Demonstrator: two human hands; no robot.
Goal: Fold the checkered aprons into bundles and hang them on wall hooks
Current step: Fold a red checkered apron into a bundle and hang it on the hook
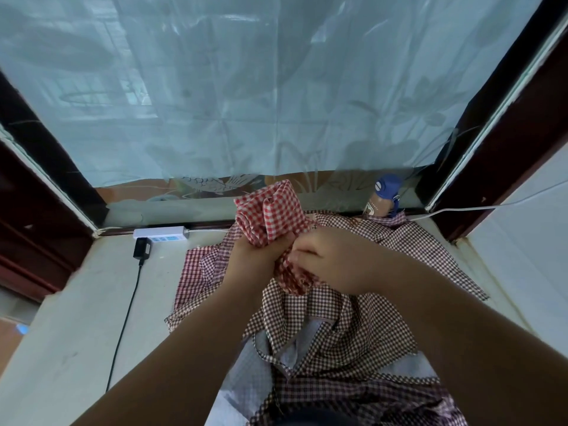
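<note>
— Fingers (276, 245) of the left hand (255, 253) are curled tight round the red-checked apron (270, 210), yes?

— Yes, clamped on its middle. The cloth is bunched into an upright bundle whose upper part sticks out above the fist. It is held up off the ledge (76, 318), in front of the window.

— And the right hand (330, 261)?

— It is pressed against the left one, with its fingers folded in on the lower end of the same apron (whether they pinch a strap or only a fold, I cannot tell). A crumpled red tail hangs out beneath that hand.

— What lies below?

— Brown-checked aprons (338, 318) lie in a loose heap on the pale ledge. Some are turned to show a lighter underside, and straps trail across them. The heap reaches from under the hands to the bottom edge of the view.

— And around that?

— At the back left a white power strip (161, 233) lies along the foot of the window. A black adapter (142, 248) sits just in front of it, and a dark cord (124, 321) runs toward the viewer. At the back right a bottle (384, 198) with a blue cap stands behind the heap, beside a thin white cable (461, 207). A pale blue translucent curtain (246, 87) covers the window, between dark red-brown frame posts (491, 173).
</note>
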